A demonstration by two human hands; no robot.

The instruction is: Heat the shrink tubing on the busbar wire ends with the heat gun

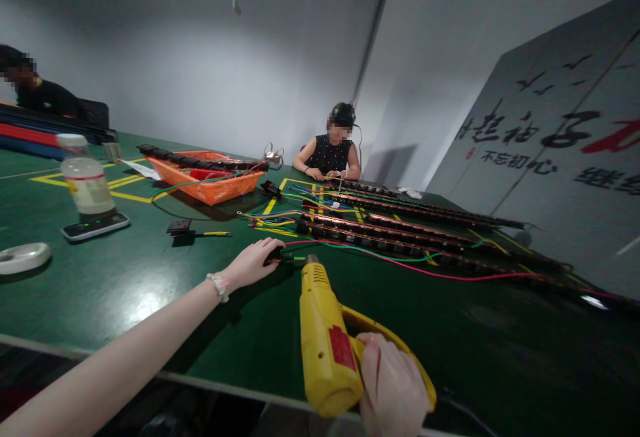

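Note:
My right hand (393, 387) is wrapped round the handle of a yellow heat gun (325, 337), whose metal nozzle points away from me over the green table (150, 277). My left hand (253, 262), with a bead bracelet at the wrist, reaches forward and pinches a small black part (273, 256) where red and green wires (400, 260) begin. The nozzle tip sits just right of that part. The wires run right to several long black and copper strips (400, 230) lying side by side.
An orange basket (215, 183) holds more strips at the back. A clear bottle (89, 180) stands on a small scale at left, near a white oval object (23, 257). A black socket part (180, 227) lies mid-table. One person sits opposite, another at far left.

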